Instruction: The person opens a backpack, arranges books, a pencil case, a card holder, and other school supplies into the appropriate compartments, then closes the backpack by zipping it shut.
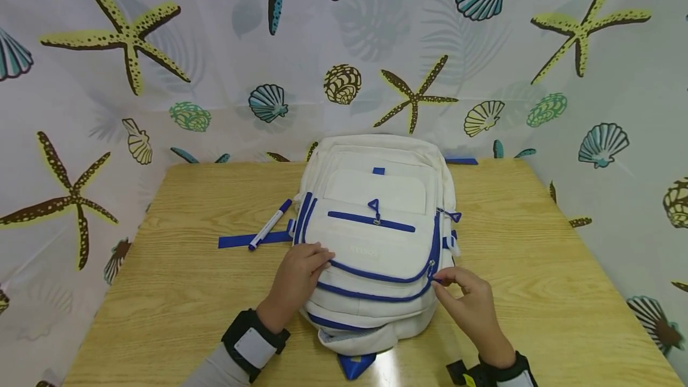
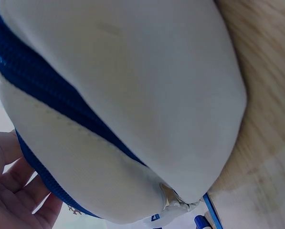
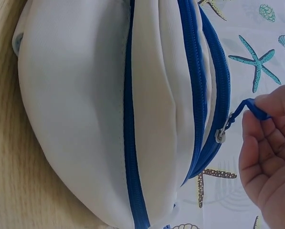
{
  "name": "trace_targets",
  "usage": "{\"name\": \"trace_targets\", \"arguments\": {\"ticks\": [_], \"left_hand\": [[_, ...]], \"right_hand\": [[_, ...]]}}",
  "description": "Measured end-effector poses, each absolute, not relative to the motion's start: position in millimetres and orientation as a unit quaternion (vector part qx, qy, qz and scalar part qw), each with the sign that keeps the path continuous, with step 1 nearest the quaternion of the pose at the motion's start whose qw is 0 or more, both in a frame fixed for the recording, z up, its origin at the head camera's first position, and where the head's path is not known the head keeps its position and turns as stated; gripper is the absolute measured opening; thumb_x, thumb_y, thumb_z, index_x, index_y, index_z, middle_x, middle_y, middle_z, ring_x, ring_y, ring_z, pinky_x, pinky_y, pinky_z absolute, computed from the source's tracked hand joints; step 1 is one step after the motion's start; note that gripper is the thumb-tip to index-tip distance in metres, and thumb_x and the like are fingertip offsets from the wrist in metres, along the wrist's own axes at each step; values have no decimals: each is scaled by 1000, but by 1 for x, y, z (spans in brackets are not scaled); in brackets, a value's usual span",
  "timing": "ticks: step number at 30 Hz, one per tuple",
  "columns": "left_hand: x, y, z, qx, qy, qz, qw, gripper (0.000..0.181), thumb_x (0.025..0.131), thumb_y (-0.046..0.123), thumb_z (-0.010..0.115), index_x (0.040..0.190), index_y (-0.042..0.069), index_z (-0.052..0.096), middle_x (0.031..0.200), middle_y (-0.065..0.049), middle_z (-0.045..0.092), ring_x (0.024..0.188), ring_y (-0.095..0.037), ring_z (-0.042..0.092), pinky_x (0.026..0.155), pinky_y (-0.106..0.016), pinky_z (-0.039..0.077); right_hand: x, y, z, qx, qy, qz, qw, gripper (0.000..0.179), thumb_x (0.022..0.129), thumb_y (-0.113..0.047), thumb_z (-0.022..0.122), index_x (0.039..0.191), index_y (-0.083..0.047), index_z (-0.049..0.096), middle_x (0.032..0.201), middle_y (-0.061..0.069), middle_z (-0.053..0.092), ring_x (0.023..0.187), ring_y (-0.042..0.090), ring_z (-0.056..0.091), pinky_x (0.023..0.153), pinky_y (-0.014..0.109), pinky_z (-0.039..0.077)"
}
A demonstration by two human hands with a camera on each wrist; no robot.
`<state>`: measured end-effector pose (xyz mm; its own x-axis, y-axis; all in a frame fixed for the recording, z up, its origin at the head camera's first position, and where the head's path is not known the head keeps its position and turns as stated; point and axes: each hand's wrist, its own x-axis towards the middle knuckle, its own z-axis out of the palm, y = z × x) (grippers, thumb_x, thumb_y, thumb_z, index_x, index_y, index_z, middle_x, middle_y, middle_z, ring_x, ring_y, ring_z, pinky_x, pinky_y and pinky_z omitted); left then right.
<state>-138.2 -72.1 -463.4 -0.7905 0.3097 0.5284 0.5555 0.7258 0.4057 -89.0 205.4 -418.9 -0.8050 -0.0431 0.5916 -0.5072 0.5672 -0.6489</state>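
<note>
A white backpack point(image 1: 371, 196) with blue zippers lies on the wooden table, front side up. My right hand point(image 1: 470, 300) pinches a blue zipper pull point(image 3: 257, 110) between thumb and forefinger at the bag's right side. The pull's cord runs to a metal slider point(image 3: 220, 136) on the curved front-pocket zipper, and it stands away from the fabric. On the left lower part of the front pocket rests my left hand point(image 1: 301, 273), its fingers over the blue zipper edge. In the left wrist view, those fingers point(image 2: 25, 186) lie along the pocket's far edge.
A white marker with blue caps point(image 1: 270, 224) lies across a blue strap point(image 1: 231, 242) left of the bag. Another blue strap point(image 1: 462, 161) shows behind it. A blue pointed tab point(image 1: 356, 366) sticks out below the bag. Behind the table point(image 1: 537, 255) hangs a sea-patterned cloth point(image 1: 301, 58).
</note>
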Motion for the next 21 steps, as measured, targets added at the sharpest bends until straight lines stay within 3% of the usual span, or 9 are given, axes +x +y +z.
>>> {"name": "trace_targets", "arguments": {"ticks": [11,21], "left_hand": [[-137,-71,-462,-230,-906,-288,208,18,73,8,71,91,13,71,92,-1,66,94,-19,59,85,-34,46],[-136,-71,-461,-233,-902,-292,214,18,74,6,70,91,12,71,92,-2,66,93,-20,59,84,-35,46]], "right_hand": [[-89,203,-425,229,-805,480,263,30,52,30,63,70,5,60,65,10,57,64,6,51,63,10,43],[-93,209,-460,268,-790,508,215,36,54,28,65,75,-2,62,69,7,61,69,4,53,60,15,45]]}}
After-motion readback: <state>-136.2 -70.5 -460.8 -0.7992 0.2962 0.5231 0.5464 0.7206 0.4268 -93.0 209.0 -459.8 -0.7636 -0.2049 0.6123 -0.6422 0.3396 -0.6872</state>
